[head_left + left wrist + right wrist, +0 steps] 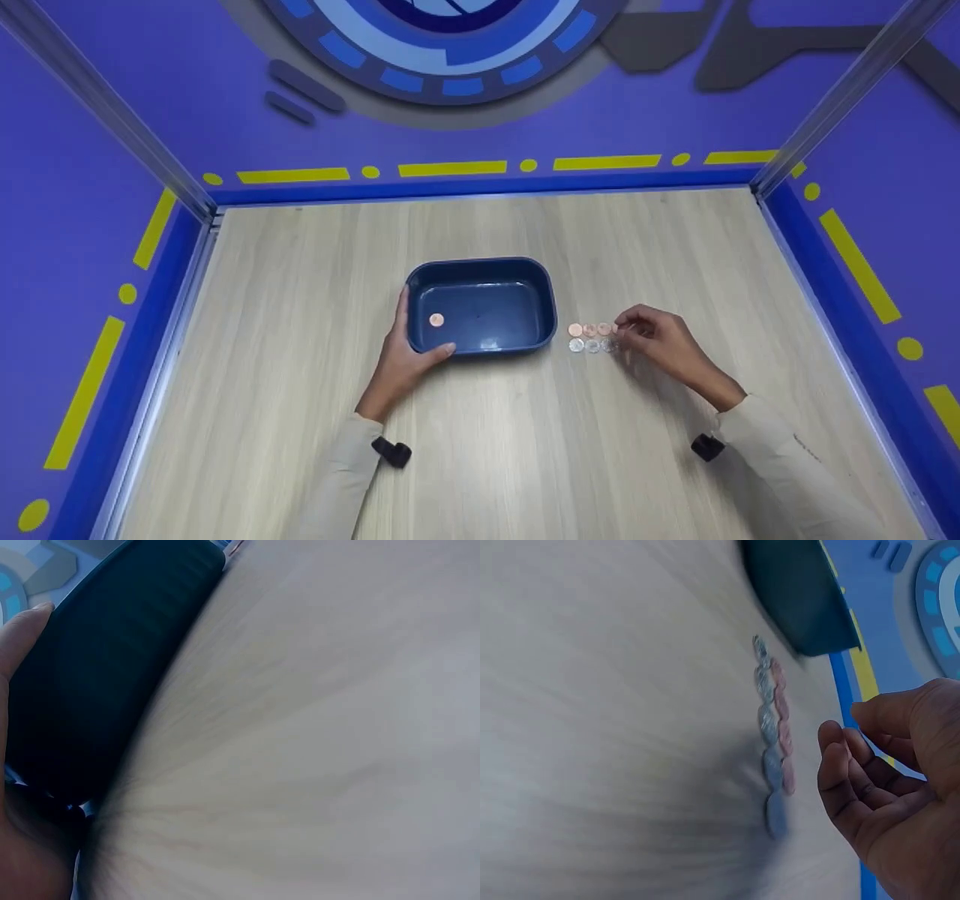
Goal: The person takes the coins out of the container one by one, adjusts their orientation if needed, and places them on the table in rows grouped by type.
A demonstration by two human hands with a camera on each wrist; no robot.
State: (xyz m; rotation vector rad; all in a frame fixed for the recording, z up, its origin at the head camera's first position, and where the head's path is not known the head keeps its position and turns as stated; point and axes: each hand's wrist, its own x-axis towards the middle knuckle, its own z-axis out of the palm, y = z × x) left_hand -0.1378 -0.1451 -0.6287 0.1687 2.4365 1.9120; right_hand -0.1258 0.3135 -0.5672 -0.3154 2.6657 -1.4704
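Note:
A dark blue rectangular plastic tub (480, 349) stands on the table with one copper coin (436, 320) lying inside, toward its left. My left hand (403, 365) grips the tub's near left corner, thumb along the front rim and fingers against the left side. To the tub's right lie two rows on the wood: copper coins (590, 330) behind, silver coins (592, 346) in front. My right hand (660, 341) hovers over the right end of these rows, fingers loosely curled. In the right wrist view a gap shows between thumb and fingertips, with no coin visible there.
The pale wooden table (480, 450) is bounded by purple-blue panels (480, 142) with yellow markings at the back and both sides. Metal posts (840, 97) rise at the back corners. Each wrist wears a small black device (393, 451).

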